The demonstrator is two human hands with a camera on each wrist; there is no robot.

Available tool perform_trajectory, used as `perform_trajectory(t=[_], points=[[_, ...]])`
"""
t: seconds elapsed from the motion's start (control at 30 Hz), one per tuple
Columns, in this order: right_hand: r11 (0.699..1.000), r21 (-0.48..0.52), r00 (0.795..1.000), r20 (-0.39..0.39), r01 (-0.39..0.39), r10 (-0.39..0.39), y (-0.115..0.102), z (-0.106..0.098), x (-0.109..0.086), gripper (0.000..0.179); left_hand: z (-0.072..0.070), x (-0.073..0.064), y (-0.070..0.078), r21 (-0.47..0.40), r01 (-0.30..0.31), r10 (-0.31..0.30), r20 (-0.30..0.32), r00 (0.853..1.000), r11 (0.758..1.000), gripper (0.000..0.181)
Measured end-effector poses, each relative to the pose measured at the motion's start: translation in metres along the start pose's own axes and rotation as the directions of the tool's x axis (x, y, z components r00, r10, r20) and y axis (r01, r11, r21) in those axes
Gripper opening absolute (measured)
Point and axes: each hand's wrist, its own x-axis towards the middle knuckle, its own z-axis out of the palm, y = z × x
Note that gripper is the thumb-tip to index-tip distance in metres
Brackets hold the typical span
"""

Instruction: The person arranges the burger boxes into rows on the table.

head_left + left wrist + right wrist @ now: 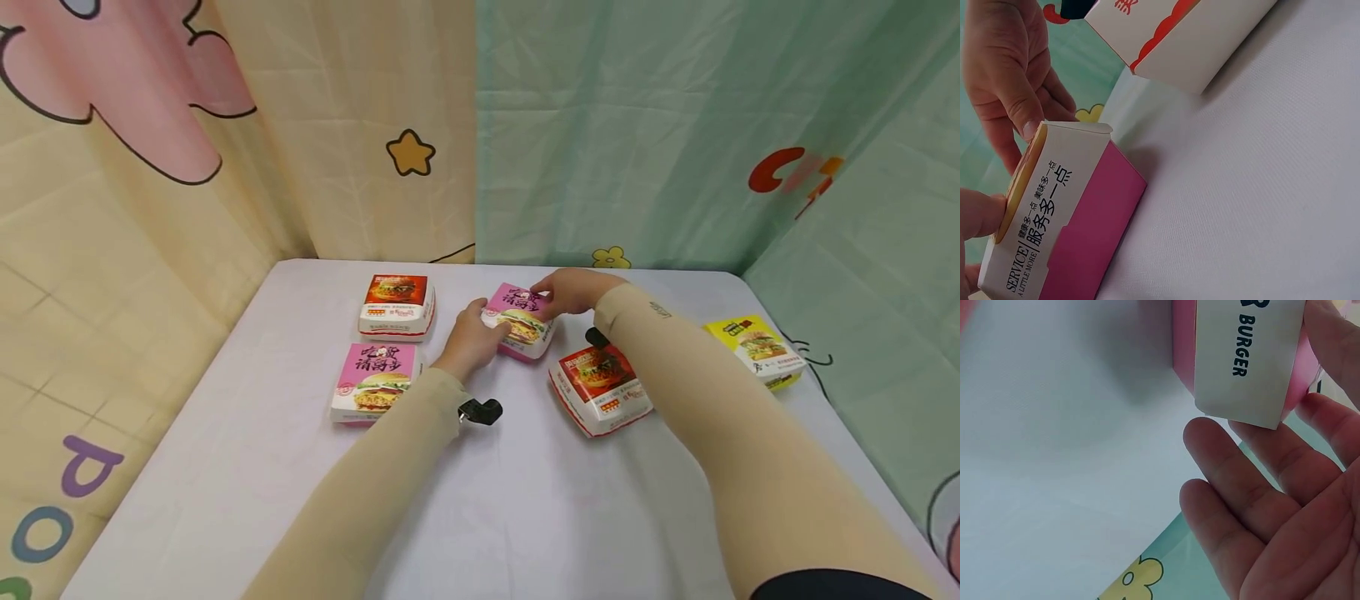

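A pink and white burger box [523, 323] with a burger picture on its lid sits at the back middle of the table, between both hands. My left hand [471, 340] holds its left side, thumb [982, 214] on the lid edge in the left wrist view. At the box's far right corner, my right hand [577, 290] grips with thumb and forefingers; its other fingers [1225, 531] stretch out beside the end flap in the right wrist view. A red and white burger box [600, 387] lies just below my right wrist.
To the left, a red and white box [397, 307] stands behind another pink box [375, 383], partly covered by my left arm. A yellow box [757, 350] is near the right edge of the white table [487, 517]. Curtains [600, 125] hang behind the table.
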Motion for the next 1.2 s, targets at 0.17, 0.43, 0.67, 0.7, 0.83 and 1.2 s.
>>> perform_trajectory(t=[0.17, 0.43, 0.67, 0.7, 0.83, 1.2], points=[[1.000, 0.007, 1.000, 0.008, -0.007, 0.007, -0.004, 0.001, 0.005, 0.065, 0.000, 0.000, -0.002, -0.010, 0.012, -0.012, 0.000, 1.000, 1.000, 0.076], [1.000, 0.014, 1.000, 0.009, 0.004, -0.004, -0.009, 0.000, 0.006, 0.064, 0.000, 0.000, -0.004, -0.012, 0.023, -0.023, -0.026, 0.999, 1.000, 0.075], [0.999, 0.051, 1.000, -0.016, -0.010, 0.011, -0.011, 0.001, 0.009, 0.062, 0.000, -0.002, -0.004, -0.029, 0.038, -0.040, -0.069, 0.997, 0.999, 0.074], [0.998, 0.058, 1.000, -0.019, -0.016, 0.017, -0.012, 0.002, 0.009, 0.062, 0.000, -0.002, -0.004, -0.029, 0.042, -0.044, -0.077, 0.996, 0.999, 0.074], [0.998, 0.060, 1.000, -0.017, -0.021, 0.022, -0.013, 0.004, 0.011, 0.068, -0.001, -0.003, -0.005, -0.036, 0.057, -0.060, -0.092, 0.994, 0.998, 0.073], [0.998, 0.058, 1.000, -0.030, -0.007, 0.008, -0.030, 0.003, 0.009, 0.073, -0.005, -0.004, -0.009, -0.045, 0.064, -0.069, -0.122, 0.990, 0.997, 0.073]])
